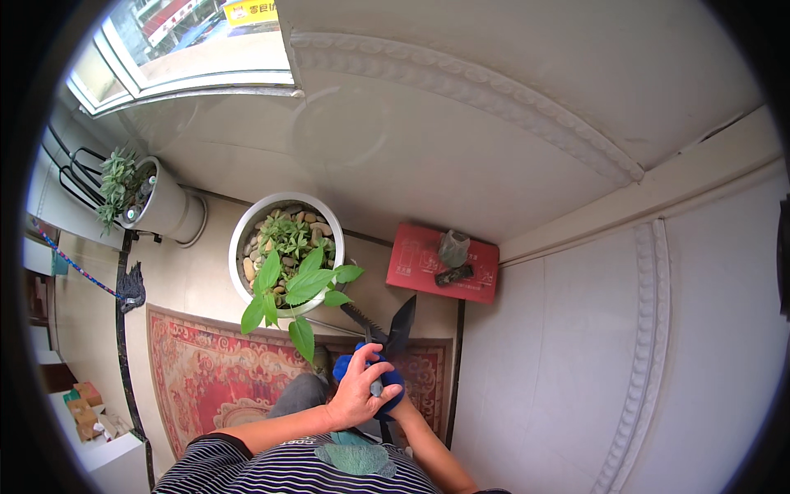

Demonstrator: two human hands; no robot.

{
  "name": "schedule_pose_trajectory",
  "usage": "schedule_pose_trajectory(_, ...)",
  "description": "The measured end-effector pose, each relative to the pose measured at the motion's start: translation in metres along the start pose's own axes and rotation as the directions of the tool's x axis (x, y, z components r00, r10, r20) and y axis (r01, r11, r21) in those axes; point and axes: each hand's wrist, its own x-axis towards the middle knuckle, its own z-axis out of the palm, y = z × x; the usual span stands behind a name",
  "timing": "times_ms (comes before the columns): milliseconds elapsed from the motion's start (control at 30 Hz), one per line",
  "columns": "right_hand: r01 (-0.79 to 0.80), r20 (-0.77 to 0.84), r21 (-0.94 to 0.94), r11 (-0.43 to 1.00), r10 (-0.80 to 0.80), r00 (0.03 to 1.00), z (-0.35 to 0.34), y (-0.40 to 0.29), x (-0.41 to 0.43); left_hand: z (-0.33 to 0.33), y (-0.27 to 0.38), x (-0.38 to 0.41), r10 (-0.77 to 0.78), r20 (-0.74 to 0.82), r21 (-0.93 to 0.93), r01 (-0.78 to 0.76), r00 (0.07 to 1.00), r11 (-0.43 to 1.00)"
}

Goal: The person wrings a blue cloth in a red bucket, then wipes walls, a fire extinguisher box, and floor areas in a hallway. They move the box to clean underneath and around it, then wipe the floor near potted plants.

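My left hand (364,389) is bare, its fingers curled round the grey handle (376,387) of what seems to be a tool. Dark blue fabric, perhaps a glove, covers my right hand (391,395), which is largely hidden behind the left one. Beyond both hands, a dark serrated blade (364,320) and a broad, pointed dark blade (402,324) spread apart like a V. Which hand bears which blade cannot be told. Left of the blades, a round white plant pot (235,247) holds pebbles, low greenery and a taller plant with broad green leaves (308,285).
A red cardboard box (407,278) by the wall bears a crumpled plastic bag (454,248) and a small dark object (454,275). A patterned red rug (210,370) lies underfoot. At left are another potted plant (179,210), a mop head (131,287) and a window (210,68).
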Motion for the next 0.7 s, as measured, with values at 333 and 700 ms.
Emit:
schedule_pose_trajectory(333,-0.585,0.232,0.73,0.353,0.677,0.698,-0.008,-0.005,0.003,-0.033,-0.125,-0.085,-0.483,0.237,-0.283,0.536,0.843,0.795)
schedule_pose_trajectory(700,-0.649,-0.528,0.27,0.711,0.673,0.518,-0.003,-0.01,-0.039,0.014,-0.386,-0.16,-0.942,0.035,-0.242,0.918,0.333,0.315)
